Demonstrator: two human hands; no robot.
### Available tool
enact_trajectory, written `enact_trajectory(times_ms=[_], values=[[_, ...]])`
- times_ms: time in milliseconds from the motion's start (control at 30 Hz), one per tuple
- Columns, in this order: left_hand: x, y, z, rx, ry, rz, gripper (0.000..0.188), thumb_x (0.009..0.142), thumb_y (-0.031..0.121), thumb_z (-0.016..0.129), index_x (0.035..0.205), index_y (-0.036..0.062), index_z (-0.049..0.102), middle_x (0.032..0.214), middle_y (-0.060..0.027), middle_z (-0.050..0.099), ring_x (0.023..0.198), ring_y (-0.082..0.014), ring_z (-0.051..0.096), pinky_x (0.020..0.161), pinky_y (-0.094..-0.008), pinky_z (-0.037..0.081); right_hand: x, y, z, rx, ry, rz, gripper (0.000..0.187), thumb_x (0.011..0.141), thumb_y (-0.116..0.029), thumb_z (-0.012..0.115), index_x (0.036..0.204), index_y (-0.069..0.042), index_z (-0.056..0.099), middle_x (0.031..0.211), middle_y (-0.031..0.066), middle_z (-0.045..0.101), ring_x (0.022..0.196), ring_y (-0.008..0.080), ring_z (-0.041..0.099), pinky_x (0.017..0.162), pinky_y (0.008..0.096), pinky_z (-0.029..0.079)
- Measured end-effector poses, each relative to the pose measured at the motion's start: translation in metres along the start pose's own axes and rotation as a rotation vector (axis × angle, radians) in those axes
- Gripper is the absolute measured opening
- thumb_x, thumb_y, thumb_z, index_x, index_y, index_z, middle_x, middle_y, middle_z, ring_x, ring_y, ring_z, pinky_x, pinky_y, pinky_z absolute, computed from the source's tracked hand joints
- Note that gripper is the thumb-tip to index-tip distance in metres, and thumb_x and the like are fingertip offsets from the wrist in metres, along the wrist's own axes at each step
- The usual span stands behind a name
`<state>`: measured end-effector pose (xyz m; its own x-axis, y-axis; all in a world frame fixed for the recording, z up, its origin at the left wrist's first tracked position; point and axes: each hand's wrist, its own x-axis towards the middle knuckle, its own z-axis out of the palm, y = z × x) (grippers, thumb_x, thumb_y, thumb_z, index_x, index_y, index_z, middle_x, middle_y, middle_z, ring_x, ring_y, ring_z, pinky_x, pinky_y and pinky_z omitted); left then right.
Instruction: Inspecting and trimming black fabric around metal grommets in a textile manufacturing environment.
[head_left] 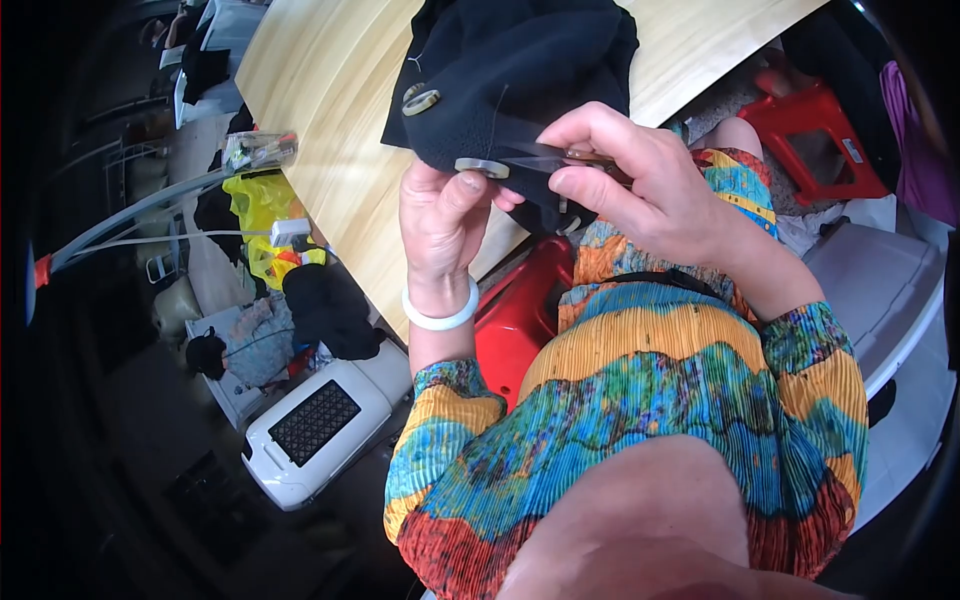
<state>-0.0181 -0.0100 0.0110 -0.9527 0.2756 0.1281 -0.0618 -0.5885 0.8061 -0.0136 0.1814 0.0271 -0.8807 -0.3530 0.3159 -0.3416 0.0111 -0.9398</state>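
Note:
Black cloth, seemingly a garment [520, 60], lies over the far edge of the table and hangs toward me. My left hand [440, 215] pinches a round, pale-rimmed button [482, 168] on the cloth between thumb and fingers. A dark thread stands up from the cloth beside that button. My right hand [650, 180] grips a pair of small scissors [545, 160], their slightly blurred blades pointing left, close to the button. A second round button [420, 101] sits on the cloth farther left, with a loose light thread above it.
The wooden table [330, 100] spreads ahead and to the left. A red plastic stool [515, 320] stands beneath its edge, another red stool [815, 140] at the right. A yellow bag [265, 225] hangs at the left, above a white machine-like case [320, 430]. A grey bin [865, 285] is at the right.

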Motion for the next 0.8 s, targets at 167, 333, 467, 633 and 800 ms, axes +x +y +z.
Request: enact_trajectory(times_ms=[167, 333, 467, 633, 800], values=[[-0.003, 0.0013, 0.0002, 0.036, 0.006, -0.004, 0.027, 0.077, 0.006, 0.061, 0.101, -0.0031, 0.054, 0.087, -0.0161, 0.06, 0.068, -0.0234, 0.062, 0.058, -0.0285, 0.053, -0.0004, -0.0006, -0.0042, -0.021, -0.044, 0.006, 0.016, 0.082, -0.011, 0.055, 0.092, -0.001, 0.05, 0.066, 0.0055, 0.053, 0.057, 0.0111, 0.05, 0.052, 0.023, 0.04], [-0.0013, 0.0009, 0.0032, 0.036, 0.015, -0.007, 0.025, 0.077, 0.005, 0.06, 0.1, -0.0032, 0.054, 0.086, -0.0157, 0.06, 0.068, -0.0235, 0.062, 0.059, -0.0288, 0.053, -0.0007, -0.0017, -0.0058, -0.061, -0.075, 0.024, 0.018, 0.081, -0.009, 0.055, 0.095, 0.0, 0.05, 0.071, 0.0048, 0.055, 0.061, 0.0077, 0.051, 0.054, 0.0211, 0.04], [-0.0018, -0.0008, 0.0038, 0.02, 0.015, -0.008, 0.024, 0.077, 0.005, 0.06, 0.1, -0.0028, 0.054, 0.086, -0.0155, 0.06, 0.068, -0.0234, 0.061, 0.06, -0.0285, 0.053, -0.0011, 0.0, -0.0048, -0.089, -0.062, 0.003, 0.019, 0.08, -0.009, 0.056, 0.096, 0.0, 0.05, 0.069, 0.005, 0.055, 0.06, 0.0085, 0.051, 0.053, 0.0213, 0.04], [-0.002, 0.0004, 0.0061, 0.02, 0.036, -0.017, 0.023, 0.078, 0.006, 0.06, 0.098, -0.0025, 0.055, 0.085, -0.0156, 0.06, 0.067, -0.0231, 0.061, 0.06, -0.0283, 0.053, 0.0009, 0.0007, -0.0036, -0.107, -0.046, -0.039, 0.019, 0.08, -0.009, 0.056, 0.095, 0.001, 0.05, 0.069, 0.0055, 0.054, 0.059, 0.0096, 0.051, 0.053, 0.0215, 0.04], [-0.0005, -0.0012, 0.006, 0.011, 0.025, -0.044, 0.021, 0.078, 0.005, 0.059, 0.098, -0.0024, 0.054, 0.084, -0.0154, 0.06, 0.068, -0.023, 0.062, 0.061, -0.0283, 0.053, 0.0027, 0.0009, -0.0003, -0.101, 0.02, -0.082, 0.015, 0.08, -0.014, 0.056, 0.087, -0.002, 0.051, 0.064, 0.008, 0.052, 0.054, 0.0196, 0.053, 0.05, 0.0278, 0.04]])
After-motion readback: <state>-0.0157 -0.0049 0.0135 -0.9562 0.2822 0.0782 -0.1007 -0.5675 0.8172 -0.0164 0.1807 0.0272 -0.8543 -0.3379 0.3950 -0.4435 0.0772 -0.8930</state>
